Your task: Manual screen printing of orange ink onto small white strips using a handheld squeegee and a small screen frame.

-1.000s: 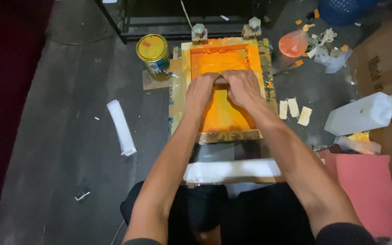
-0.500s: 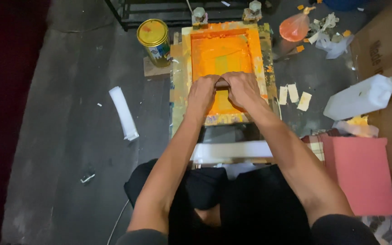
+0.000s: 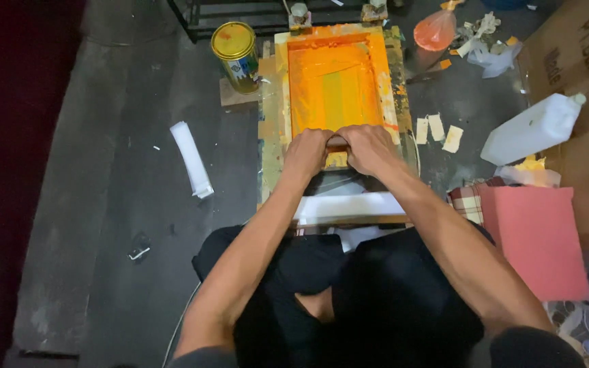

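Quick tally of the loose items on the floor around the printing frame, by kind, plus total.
Paint can: 1
White jug: 1
Orange bag: 1
Cream paper strips: 3
White roll: 1
Pink sheet: 1
Total: 8
Both hands, left and right, grip the squeegee on the frame.

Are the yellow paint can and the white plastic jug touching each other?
Apart. The head view shows the yellow paint can left of the orange screen frame and the white plastic jug far to its right.
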